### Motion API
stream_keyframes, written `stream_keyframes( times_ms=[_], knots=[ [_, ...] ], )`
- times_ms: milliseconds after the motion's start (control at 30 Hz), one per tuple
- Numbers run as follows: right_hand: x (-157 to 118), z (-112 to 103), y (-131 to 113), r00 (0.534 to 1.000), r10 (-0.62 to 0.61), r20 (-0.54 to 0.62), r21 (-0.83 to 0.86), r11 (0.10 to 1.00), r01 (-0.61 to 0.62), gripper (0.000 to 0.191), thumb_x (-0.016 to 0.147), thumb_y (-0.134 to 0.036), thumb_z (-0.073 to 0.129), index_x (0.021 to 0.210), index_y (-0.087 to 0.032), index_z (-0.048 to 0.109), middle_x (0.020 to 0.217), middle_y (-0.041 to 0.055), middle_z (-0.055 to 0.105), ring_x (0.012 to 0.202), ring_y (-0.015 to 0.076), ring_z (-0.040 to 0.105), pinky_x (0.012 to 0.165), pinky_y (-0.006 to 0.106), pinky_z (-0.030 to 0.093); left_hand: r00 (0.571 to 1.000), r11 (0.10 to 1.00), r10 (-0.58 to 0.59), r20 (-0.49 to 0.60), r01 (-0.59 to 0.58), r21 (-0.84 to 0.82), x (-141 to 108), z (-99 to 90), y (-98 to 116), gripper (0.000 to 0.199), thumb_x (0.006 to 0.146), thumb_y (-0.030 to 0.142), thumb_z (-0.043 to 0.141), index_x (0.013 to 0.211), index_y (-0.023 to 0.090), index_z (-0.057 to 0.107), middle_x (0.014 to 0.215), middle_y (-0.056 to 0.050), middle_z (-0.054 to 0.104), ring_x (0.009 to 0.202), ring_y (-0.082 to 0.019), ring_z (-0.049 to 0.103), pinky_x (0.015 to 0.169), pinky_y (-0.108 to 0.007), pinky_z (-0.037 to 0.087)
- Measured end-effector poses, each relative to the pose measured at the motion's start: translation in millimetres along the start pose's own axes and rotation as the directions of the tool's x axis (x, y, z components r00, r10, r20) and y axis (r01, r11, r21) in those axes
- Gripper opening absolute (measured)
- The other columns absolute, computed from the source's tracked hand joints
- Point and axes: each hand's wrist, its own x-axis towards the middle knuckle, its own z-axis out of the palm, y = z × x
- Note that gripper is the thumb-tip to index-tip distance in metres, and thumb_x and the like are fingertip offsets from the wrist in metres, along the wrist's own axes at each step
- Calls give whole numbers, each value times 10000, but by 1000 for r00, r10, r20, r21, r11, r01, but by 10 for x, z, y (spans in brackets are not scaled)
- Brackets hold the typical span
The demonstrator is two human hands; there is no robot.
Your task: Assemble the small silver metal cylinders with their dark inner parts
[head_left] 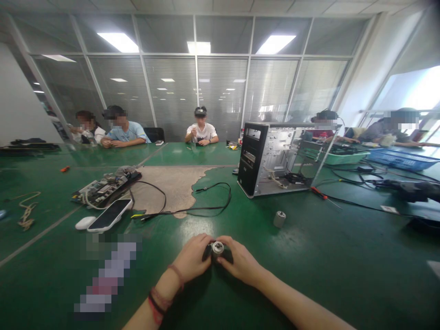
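In front of me a small metal cylinder [217, 248] stands upright, its light round top showing dark recesses. My left hand [192, 257] is curled about its left side, and my right hand [239, 262] closes on it from the right with thumb and fingers. The fingertips behind the part are partly hidden. A second grey metal cylinder [279, 219] stands on the green table [295, 270], ahead and to the right of my hands, untouched.
An opened computer case [249, 160] stands ahead on the right, a screwdriver [319, 193] beside it. Leftward lie a phone [110, 215], a white case [84, 223], a circuit assembly [106, 185] and a black cable [206, 208]. Baskets [402, 158] and several people are beyond.
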Motion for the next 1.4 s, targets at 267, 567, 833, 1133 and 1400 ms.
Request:
stream_keyframes(
  times_ms=[267, 567, 833, 1133, 1400],
  knots=[
    [-12, -48, 33, 1000, -9, -2, -1, 1000, 9, 483, 754, -208, 593, 1205, -204, 421, 1156, 88, 576, 1058, 220, 547, 929, 377, 424, 1000, 1000, -7, -3, 7, 17, -6, -18, 9, 331, 732, 124, 504, 1052, 212, 497, 1014, -55, 563, 957, -216, 512, 860, -349, 410],
    [-5, -49, -1, 999, -39, 4, -11, 999, 39, 378, 769, -179, 565, 1132, -212, 465, 1079, 66, 613, 995, 200, 570, 878, 342, 441, 999, 998, -12, 31, 10, 60, -1, -49, 52, 255, 757, 119, 478, 995, 205, 503, 969, -49, 560, 916, -205, 513, 839, -337, 409],
    [-5, -24, -4, 1000, -13, -8, 14, 1000, 14, 326, 773, -183, 566, 1088, -206, 487, 1033, 64, 620, 952, 191, 582, 856, 333, 452, 999, 997, -3, 40, 0, 78, 3, -4, 43, 224, 771, 110, 458, 969, 199, 512, 955, -51, 556, 896, -202, 514, 817, -329, 415],
    [0, -94, -87, 998, 58, 0, 164, 985, -57, 371, 746, -145, 573, 1094, -225, 471, 983, 28, 597, 875, 166, 573, 805, 300, 458, 998, 993, -58, -1, 58, 102, 14, -19, 47, 219, 775, 110, 445, 957, 207, 520, 944, -46, 561, 898, -201, 520, 802, -321, 418],
    [15, -51, -50, 975, 201, 93, 642, 736, -213, 341, 786, -293, 600, 1077, -231, 434, 835, -10, 583, 753, 137, 583, 690, 270, 474, 997, 992, -70, -19, 71, 103, 23, -13, 27, 235, 772, 102, 444, 965, 208, 524, 946, -47, 562, 911, -205, 523, 820, -329, 421]
  ],
)
